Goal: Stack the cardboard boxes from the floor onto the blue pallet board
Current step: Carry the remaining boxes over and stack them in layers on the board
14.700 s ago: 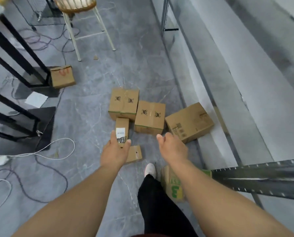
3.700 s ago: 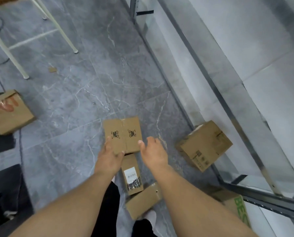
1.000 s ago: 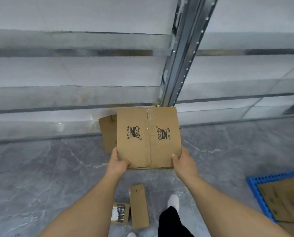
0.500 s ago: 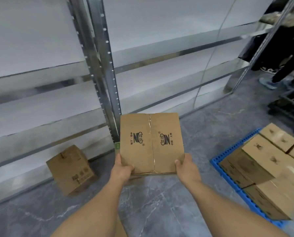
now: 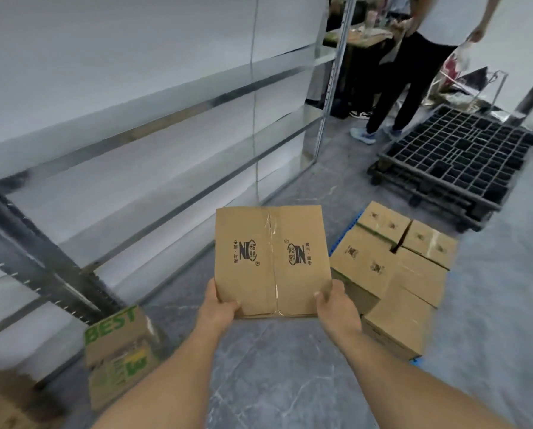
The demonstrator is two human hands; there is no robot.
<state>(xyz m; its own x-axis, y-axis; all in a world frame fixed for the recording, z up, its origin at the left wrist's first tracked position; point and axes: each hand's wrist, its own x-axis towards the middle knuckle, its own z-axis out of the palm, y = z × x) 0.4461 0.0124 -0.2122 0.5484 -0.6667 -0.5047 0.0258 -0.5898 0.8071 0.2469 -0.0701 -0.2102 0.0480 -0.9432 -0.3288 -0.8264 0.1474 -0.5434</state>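
I hold a taped cardboard box (image 5: 271, 258) with black logos in front of me, above the floor. My left hand (image 5: 218, 308) grips its near left corner, and my right hand (image 5: 336, 305) grips its near right corner. To the right, several cardboard boxes (image 5: 395, 270) are stacked on the blue pallet board (image 5: 341, 236), of which only thin blue edges show. The held box hangs just left of that stack.
A box printed BEST (image 5: 119, 348) in green lies on the floor at the lower left, by a metal shelving rack (image 5: 153, 144). A black pallet (image 5: 457, 162) sits at the far right. A person (image 5: 414, 72) stands behind it.
I have turned further right with the box in both hands. The stack on the blue pallet is now closer, beside the box. The BEST box, black pallet and the person have come into view.
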